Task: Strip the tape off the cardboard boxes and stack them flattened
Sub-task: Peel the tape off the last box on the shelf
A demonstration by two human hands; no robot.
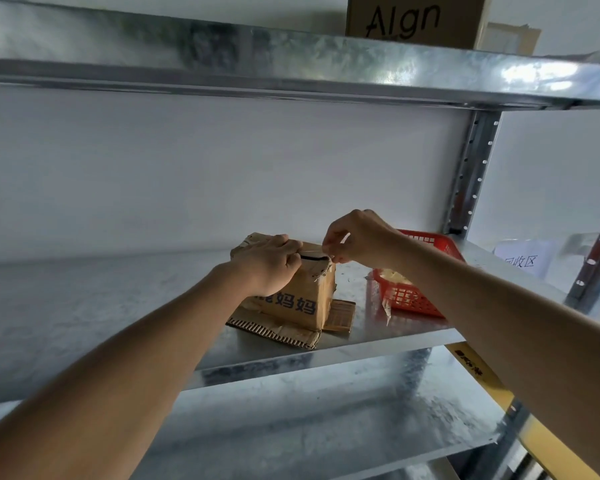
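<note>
Brown corrugated cardboard, scuffed and printed with dark blue characters, makes up the small cardboard box that stands on the galvanised metal shelf, its bottom flaps splayed out flat beneath it so that it sits steady. The left hand lies over the top near edge with its fingers curled down onto the lid, most likely to pin the box so that it does not lift or slide under the pull. The right hand hovers just past the top far corner, thumb and fingertips pinched on a thin strip of clear tape that runs taut from the seam, where a dark slot already shows. Pulling low and along the seam seems meant to peel the strip in one piece. Just right of the box sits a red plastic basket holding crumpled clear scraps, probably placed within reach for waste tape. Flattening has yet to be done.
</note>
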